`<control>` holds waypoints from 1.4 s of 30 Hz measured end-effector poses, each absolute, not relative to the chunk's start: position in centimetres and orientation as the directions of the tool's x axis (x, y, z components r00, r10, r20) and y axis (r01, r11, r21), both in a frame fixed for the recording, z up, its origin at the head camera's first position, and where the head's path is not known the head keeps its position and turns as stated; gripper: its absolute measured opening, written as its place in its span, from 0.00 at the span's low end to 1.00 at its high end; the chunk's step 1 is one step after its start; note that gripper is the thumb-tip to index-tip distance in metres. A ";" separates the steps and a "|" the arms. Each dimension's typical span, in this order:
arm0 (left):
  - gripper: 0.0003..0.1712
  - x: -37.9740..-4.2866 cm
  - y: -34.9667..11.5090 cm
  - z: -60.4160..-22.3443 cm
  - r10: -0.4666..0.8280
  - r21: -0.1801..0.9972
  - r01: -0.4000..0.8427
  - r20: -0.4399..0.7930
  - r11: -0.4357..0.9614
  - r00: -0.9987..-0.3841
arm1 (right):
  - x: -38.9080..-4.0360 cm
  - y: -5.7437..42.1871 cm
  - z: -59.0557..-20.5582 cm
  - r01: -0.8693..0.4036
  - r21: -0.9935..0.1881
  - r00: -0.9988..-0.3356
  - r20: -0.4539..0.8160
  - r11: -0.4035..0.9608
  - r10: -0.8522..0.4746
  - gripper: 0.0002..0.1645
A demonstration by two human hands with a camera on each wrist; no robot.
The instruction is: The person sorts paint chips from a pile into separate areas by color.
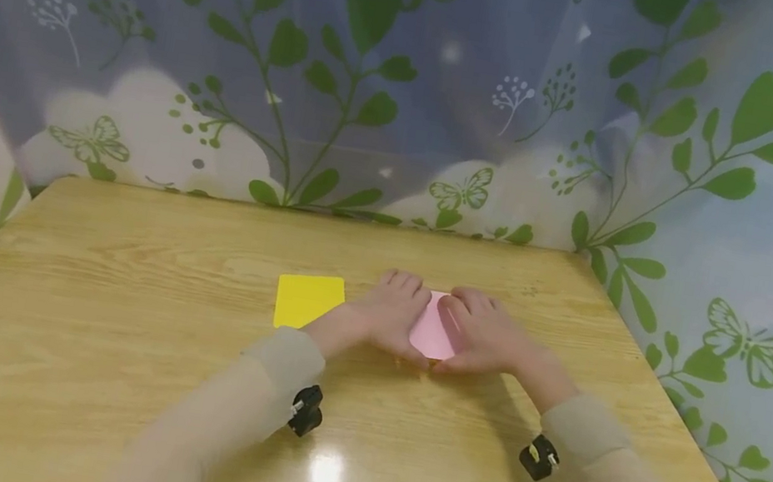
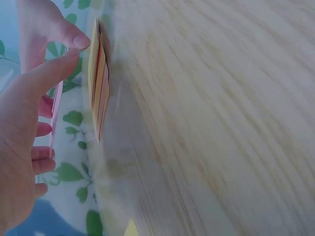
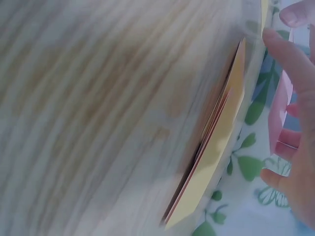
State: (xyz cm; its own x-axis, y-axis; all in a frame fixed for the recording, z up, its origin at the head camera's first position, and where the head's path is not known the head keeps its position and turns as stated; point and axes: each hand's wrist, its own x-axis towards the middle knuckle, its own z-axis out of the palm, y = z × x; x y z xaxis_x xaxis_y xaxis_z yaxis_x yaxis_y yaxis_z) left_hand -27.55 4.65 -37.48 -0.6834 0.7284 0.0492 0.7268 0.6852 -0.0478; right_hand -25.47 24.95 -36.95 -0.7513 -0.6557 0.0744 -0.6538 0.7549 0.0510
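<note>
A pink square sheet of paper (image 1: 436, 331) is held between the two hands, raised over a low stack of coloured papers (image 3: 211, 164). My left hand (image 1: 392, 313) holds its left edge and my right hand (image 1: 492, 342) its right edge. In the wrist views the pink sheet (image 3: 280, 112) shows almost edge-on, fingers at its sides. Both thumbs point toward each other at the near side, close together. The stack (image 2: 99, 83) lies on the table below the hands, its layers yellowish, orange and pink, slightly spread.
A yellow square of paper (image 1: 305, 300) lies on the wooden table (image 1: 111, 349), just left of the left hand. Behind the table and along its right side hangs a curtain (image 1: 446, 107) with leaves and butterflies. Each wrist wears a small black camera (image 1: 306, 411).
</note>
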 end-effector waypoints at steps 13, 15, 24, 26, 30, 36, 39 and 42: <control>0.50 -25.1 -2.2 -37.4 0.746 -0.134 0.734 0.135 0.665 -0.652 | -24.4 20.5 -36.9 -0.746 0.092 -0.652 0.102 0.660 -0.751 0.51; 0.50 -24.4 -3.3 -37.5 0.747 -0.133 0.735 0.141 0.665 -0.650 | -24.1 19.7 -36.9 -0.754 0.103 -0.643 0.085 0.649 -0.761 0.50; 0.48 -22.0 -6.8 -38.3 0.765 -0.164 0.748 0.180 0.643 -0.618 | -22.6 15.9 -37.3 -0.779 0.168 -0.608 0.034 0.604 -0.793 0.51; 0.48 -21.6 -7.4 -38.6 0.763 -0.166 0.745 0.174 0.646 -0.623 | -22.3 15.1 -37.5 -0.787 0.193 -0.594 0.023 0.586 -0.804 0.51; 0.49 -20.9 -8.5 -39.1 0.750 -0.141 0.737 0.156 0.661 -0.642 | -21.9 13.8 -37.8 -0.794 0.211 -0.585 -0.014 0.570 -0.811 0.49; 0.48 -20.3 -10.0 -39.6 0.754 -0.133 0.744 0.172 0.655 -0.634 | -21.6 12.7 -38.3 -0.805 0.192 -0.578 -0.041 0.561 -0.815 0.48; 0.48 -20.0 -10.8 -39.7 0.759 -0.106 0.753 0.158 0.650 -0.632 | -21.5 12.0 -38.3 -0.819 0.175 -0.564 -0.068 0.547 -0.823 0.48; 0.50 -19.7 -11.4 -39.6 0.757 -0.056 0.756 0.114 0.652 -0.644 | -21.4 11.5 -38.3 -0.830 0.147 -0.554 -0.110 0.538 -0.825 0.49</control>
State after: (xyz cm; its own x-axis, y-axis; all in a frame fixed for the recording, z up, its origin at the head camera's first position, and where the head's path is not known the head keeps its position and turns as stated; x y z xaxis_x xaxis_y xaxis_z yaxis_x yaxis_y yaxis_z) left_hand -19.72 -11.44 -39.64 -0.6439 0.7566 0.1140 0.7562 0.6520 -0.0556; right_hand -21.42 11.46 -38.30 -0.5545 -0.8249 -0.1100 -0.8299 0.5383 0.1469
